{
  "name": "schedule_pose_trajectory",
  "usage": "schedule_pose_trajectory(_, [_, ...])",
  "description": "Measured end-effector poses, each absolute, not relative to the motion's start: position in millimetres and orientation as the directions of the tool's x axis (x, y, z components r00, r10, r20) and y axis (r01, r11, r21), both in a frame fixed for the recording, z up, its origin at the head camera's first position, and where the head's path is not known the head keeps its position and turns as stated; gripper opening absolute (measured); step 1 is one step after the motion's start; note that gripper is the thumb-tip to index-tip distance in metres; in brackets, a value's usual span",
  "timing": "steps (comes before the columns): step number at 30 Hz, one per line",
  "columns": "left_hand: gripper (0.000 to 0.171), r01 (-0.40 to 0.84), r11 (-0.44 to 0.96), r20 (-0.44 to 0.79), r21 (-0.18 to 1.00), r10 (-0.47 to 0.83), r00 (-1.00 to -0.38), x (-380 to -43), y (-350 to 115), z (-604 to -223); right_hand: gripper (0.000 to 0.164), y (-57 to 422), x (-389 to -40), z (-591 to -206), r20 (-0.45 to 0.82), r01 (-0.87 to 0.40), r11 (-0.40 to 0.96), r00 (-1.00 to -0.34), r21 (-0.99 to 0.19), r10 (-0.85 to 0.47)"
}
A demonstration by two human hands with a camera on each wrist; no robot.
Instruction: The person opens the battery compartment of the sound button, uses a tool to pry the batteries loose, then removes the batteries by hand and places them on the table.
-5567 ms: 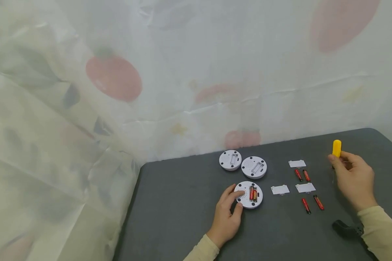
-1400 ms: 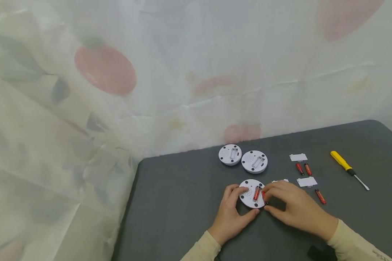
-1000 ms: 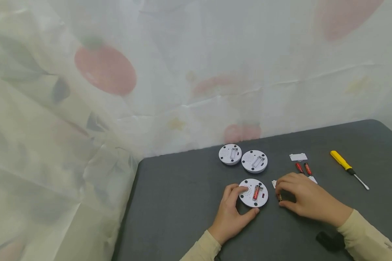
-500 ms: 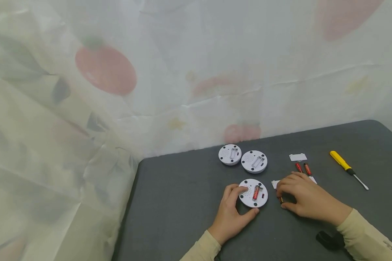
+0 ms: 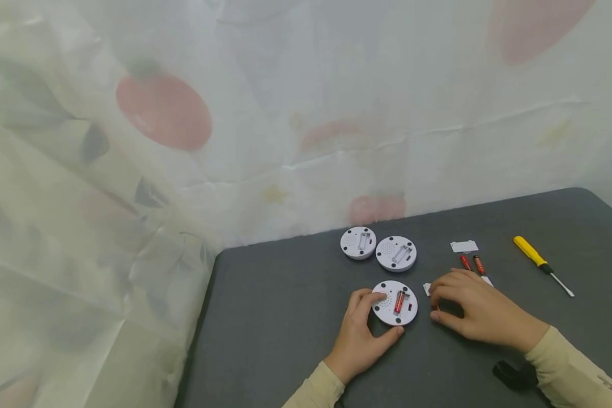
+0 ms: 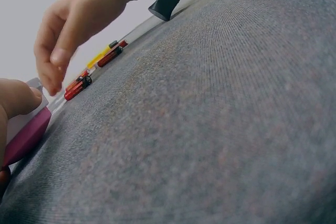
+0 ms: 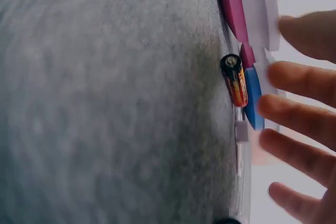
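In the head view my left hand [image 5: 359, 334] holds a round white battery-powered device [image 5: 387, 306], index finger on its top and thumb at its near rim. Its side shows pink in the left wrist view. One red AAA battery [image 5: 399, 302] lies in its compartment; the other slot is bare. Just right of the device hovers my right hand [image 5: 474, 309], low over the table. In the right wrist view its fingers [image 7: 302, 116] are spread apart, and a loose battery [image 7: 236, 82] lies on the table beyond them.
Two similar white devices, the left one [image 5: 358, 243] and the right one [image 5: 396, 253], stand behind. Further right are a white battery cover [image 5: 464, 246], two batteries [image 5: 478, 265] and a yellow-handled screwdriver [image 5: 530, 252]. My right hand partly hides other covers.
The screwdriver, earlier in my right hand, now lies on the table. My right hand has moved one battery from the device to the table and let go of it. My left hand stays on the device.
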State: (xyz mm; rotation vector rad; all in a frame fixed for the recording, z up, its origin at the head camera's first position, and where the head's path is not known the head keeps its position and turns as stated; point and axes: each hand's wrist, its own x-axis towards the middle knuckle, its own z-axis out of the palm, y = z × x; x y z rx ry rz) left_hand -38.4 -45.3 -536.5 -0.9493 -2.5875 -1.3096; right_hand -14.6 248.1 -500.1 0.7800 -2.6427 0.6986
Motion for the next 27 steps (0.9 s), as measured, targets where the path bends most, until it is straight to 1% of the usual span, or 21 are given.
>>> schedule_pose_trajectory(3, [0.064, 0.566, 0.436, 0.34, 0.7, 0.493, -0.801, -38.2, -45.8, -536.4, 0.031, 243.9, -14.2, -499.0, 0.456, -0.568, 0.733, -0.801, -0.375, -0.388])
schedule_pose_trajectory(8, [0.065, 0.588, 0.422, 0.355, 0.69, 0.51, -0.783, -38.5, -47.0, -537.1, 0.042, 230.6, -12.1, -498.1, 0.534, -0.586, 0.709, -0.772, -0.392, -0.343])
schedule_pose_trajectory(12, [0.064, 0.618, 0.414, 0.373, 0.669, 0.532, -0.76, -37.7, -47.7, -538.3, 0.048, 216.9, -7.4, -499.3, 0.565, -0.594, 0.687, -0.762, -0.418, -0.315])
schedule_pose_trajectory(15, [0.063, 0.634, 0.41, 0.376, 0.656, 0.55, -0.746, -36.9, -47.9, -539.2, 0.047, 207.0, -3.3, -500.8, 0.57, -0.593, 0.682, -0.762, -0.427, -0.307])
schedule_pose_trajectory(21, [0.06, 0.637, 0.384, 0.359, 0.668, 0.584, -0.728, -36.8, -47.3, -537.7, 0.036, 195.6, 0.4, -505.8, 0.612, -0.631, 0.659, -0.726, -0.41, -0.314])
schedule_pose_trajectory(26, [0.061, 0.65, 0.391, 0.357, 0.652, 0.598, -0.717, -37.5, -47.0, -537.6, 0.016, 191.5, 1.1, -509.3, 0.628, -0.617, 0.685, -0.72, -0.386, -0.295])
schedule_pose_trajectory(27, [0.061, 0.654, 0.392, 0.36, 0.647, 0.599, -0.715, -37.6, -47.1, -537.6, 0.018, 190.5, 1.1, -510.0, 0.632, -0.614, 0.693, -0.718, -0.378, -0.292])
